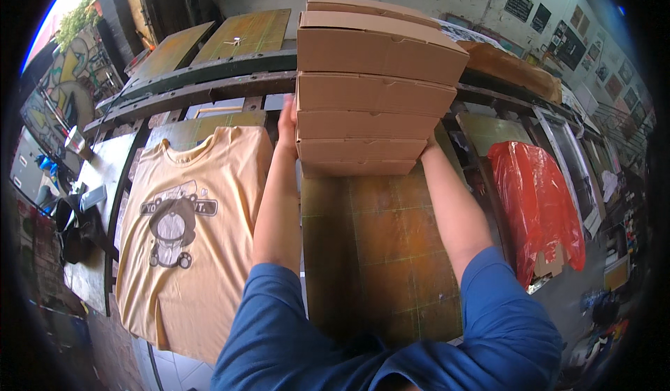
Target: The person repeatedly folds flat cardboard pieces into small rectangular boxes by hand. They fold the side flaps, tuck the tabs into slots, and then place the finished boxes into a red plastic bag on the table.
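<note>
A tall stack of closed brown cardboard boxes [377, 94] rises in front of me, above the far part of a brown printing board [391, 244] marked with thin grid lines. My left hand [287, 122] presses against the left side of the stack, fingers pointing up along it. Low on the stack's right side is my right hand [429, 145], its fingers mostly hidden behind the boxes. Both arms reach forward, so the stack is held between my two hands. Whether its bottom box touches the board I cannot tell.
Left of the board lies a pale orange T-shirt [188, 230] with a bear print. A red plastic bag [537, 202] sits to the right, beside a framed screen [565, 154]. Dark metal rails [209, 77] cross behind, with more boards [244, 35] beyond. A cup [78, 142] stands far left.
</note>
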Demonstrator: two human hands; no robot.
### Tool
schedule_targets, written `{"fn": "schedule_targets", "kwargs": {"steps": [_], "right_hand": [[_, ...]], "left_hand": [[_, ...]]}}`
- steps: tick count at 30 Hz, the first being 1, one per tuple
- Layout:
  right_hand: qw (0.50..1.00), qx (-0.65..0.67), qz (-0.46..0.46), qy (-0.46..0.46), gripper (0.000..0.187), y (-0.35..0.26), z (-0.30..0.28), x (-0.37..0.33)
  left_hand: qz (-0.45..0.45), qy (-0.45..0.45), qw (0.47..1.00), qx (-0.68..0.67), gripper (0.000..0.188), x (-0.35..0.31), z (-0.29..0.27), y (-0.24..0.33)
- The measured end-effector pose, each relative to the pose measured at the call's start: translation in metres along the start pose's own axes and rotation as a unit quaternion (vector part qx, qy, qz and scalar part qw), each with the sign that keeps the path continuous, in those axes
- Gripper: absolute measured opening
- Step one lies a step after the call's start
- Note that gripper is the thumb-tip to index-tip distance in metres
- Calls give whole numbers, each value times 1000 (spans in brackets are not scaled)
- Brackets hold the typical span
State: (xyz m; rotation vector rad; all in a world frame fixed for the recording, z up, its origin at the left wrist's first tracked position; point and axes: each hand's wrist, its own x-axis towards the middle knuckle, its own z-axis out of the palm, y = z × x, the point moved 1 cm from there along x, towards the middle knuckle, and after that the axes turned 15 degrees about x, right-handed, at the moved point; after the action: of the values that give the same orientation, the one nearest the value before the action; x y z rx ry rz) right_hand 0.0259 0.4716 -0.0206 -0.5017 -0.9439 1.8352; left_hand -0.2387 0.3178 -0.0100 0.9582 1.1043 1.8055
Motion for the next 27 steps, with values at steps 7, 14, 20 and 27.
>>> {"fn": "schedule_targets", "kwargs": {"steps": [7,14,20,27], "right_hand": [[993,64,38,-96,62,-21,-2,8],[980,138,-54,-130,63,-114,83,13],[981,30,-78,-173,72,-119,90,39],[996,-44,-65,43,88,-77,1,-70]], "left_hand": [[-73,-55,995,-35,90,23,-27,9],[73,-86,990,86,91,68,-1,120],[69,105,992,22,67,88,32,121],[17,136,975,176,80,14,-111,25]]}}
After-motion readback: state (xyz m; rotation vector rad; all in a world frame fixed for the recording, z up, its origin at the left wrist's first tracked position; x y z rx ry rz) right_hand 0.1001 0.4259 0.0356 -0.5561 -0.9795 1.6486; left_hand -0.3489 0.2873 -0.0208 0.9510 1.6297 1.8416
